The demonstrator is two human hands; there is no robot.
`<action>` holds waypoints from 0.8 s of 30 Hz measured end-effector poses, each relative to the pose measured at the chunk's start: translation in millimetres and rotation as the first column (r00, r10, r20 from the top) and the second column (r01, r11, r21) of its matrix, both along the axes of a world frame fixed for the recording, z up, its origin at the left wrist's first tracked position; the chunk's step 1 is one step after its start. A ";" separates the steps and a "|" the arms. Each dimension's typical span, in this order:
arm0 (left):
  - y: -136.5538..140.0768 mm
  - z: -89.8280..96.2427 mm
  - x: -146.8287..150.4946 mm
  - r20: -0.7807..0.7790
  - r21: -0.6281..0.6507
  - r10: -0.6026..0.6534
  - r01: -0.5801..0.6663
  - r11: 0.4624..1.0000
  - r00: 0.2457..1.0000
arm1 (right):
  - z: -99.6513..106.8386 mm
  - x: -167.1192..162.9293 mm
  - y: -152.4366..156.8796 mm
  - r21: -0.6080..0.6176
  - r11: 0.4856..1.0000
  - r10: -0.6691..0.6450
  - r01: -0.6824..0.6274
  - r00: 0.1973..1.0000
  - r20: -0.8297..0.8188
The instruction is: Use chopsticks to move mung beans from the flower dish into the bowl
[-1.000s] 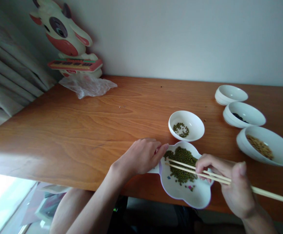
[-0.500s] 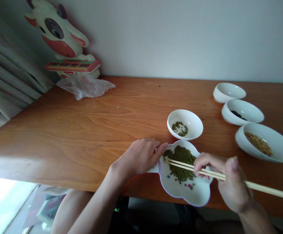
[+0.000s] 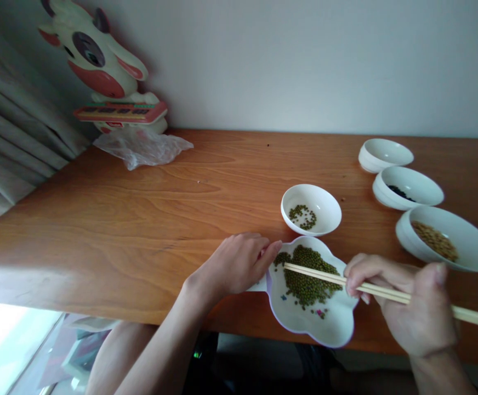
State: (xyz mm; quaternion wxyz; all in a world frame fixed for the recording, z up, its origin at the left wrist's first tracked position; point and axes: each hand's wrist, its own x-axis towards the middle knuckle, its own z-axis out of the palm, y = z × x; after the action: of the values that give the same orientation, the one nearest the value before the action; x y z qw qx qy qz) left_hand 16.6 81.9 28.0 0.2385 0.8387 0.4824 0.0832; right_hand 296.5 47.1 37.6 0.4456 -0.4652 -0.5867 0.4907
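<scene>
My left hand grips the short handle of a white flower-shaped dish with a lilac rim, thumb lying at the rim. Green mung beans are heaped in the dish, mostly towards its far and left side. In my right hand is a pair of wooden chopsticks, closed together, tips among the beans near the dish's left edge. Whether a bean sits between the tips is too small to tell. Just behind the dish stands a white bowl with some mung beans in it.
On the right stand a bowl of tan beans, a bowl with dark beans and a bowl with no contents visible. A cow-shaped toy keyboard and a clear plastic bag are at the back left of the wooden table.
My right hand has shifted to the right, away from the dish. The chopsticks' tips have moved slightly right and drawn together. My left hand keeps its hold on the handle.
</scene>
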 end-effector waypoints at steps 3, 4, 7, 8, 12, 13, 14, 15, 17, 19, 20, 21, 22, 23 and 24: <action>-0.1 -0.4 -0.2 0.010 0.005 0.010 -0.010 1.000 1.000 | 6.8 4.1 2.8 -0.010 1.000 -0.019 0.020 1.000 0.016; -0.1 -0.9 -0.3 0.011 0.009 0.010 -0.010 1.000 1.000 | 8.3 4.4 3.2 -0.017 1.000 -0.012 0.013 0.999 0.029; -0.1 -2.8 -0.7 0.000 0.026 -0.007 0.007 1.000 1.000 | 9.2 1.9 1.8 -0.044 0.998 0.042 -0.039 0.997 0.058; 0.0 -3.3 -0.7 -0.004 0.030 -0.014 0.014 0.999 1.000 | 7.9 0.5 0.8 -0.052 0.996 0.070 -0.067 0.995 0.065; -0.1 -2.9 -0.3 -0.011 0.032 -0.021 0.021 0.999 1.000 | -3.8 -1.6 -3.1 -0.075 0.983 0.175 -0.166 0.976 0.126; -0.2 -2.4 -0.2 -0.011 0.031 -0.020 0.021 0.999 1.000 | -7.2 -1.3 -3.5 -0.081 0.980 0.190 -0.180 0.972 0.137; -0.4 -1.9 -0.1 -0.010 0.031 -0.018 0.019 0.999 1.000 | -10.2 -0.8 -3.7 -0.089 0.977 0.202 -0.191 0.969 0.141; -0.5 -1.5 0.0 -0.009 0.031 -0.014 0.014 0.999 1.000 | -12.7 -0.3 -3.7 -0.097 0.975 0.213 -0.201 0.967 0.139; -0.7 -1.1 0.0 -0.004 0.026 -0.004 0.004 1.000 1.000 | -15.4 0.0 -3.5 -0.107 0.972 0.223 -0.210 0.967 0.127; -0.7 -1.0 0.0 -0.001 0.022 0.004 -0.004 1.000 1.000 | -16.1 -0.4 -3.3 -0.105 0.973 0.218 -0.206 0.969 0.119; -0.6 -1.0 0.0 0.000 0.022 0.005 -0.004 1.000 1.000 | -16.2 -0.7 -3.4 -0.101 0.974 0.213 -0.202 0.970 0.116; -0.5 -1.1 0.0 -0.003 0.022 0.002 -0.002 1.000 1.000 | -16.4 -0.8 -3.4 -0.097 0.976 0.205 -0.195 0.972 0.116; -0.3 -1.3 0.0 -0.006 0.023 -0.001 0.001 1.000 1.000 | -16.9 -0.8 -3.5 -0.092 0.978 0.198 -0.188 0.973 0.117; -0.1 -1.5 -0.1 -0.011 0.024 -0.003 0.003 1.000 1.000 | -17.7 -0.5 -3.5 -0.087 0.980 0.188 -0.178 0.975 0.120; 0.0 -1.8 -0.2 -0.015 0.023 -0.005 0.005 1.000 1.000 | -18.7 0.0 -3.6 -0.081 0.982 0.181 -0.172 0.976 0.122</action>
State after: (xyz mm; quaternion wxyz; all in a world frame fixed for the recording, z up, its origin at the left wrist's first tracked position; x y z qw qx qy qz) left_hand 16.4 81.8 26.3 0.2252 0.8433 0.4812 0.0818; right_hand 296.5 43.6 18.9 0.3450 -0.4572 -0.6356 0.5176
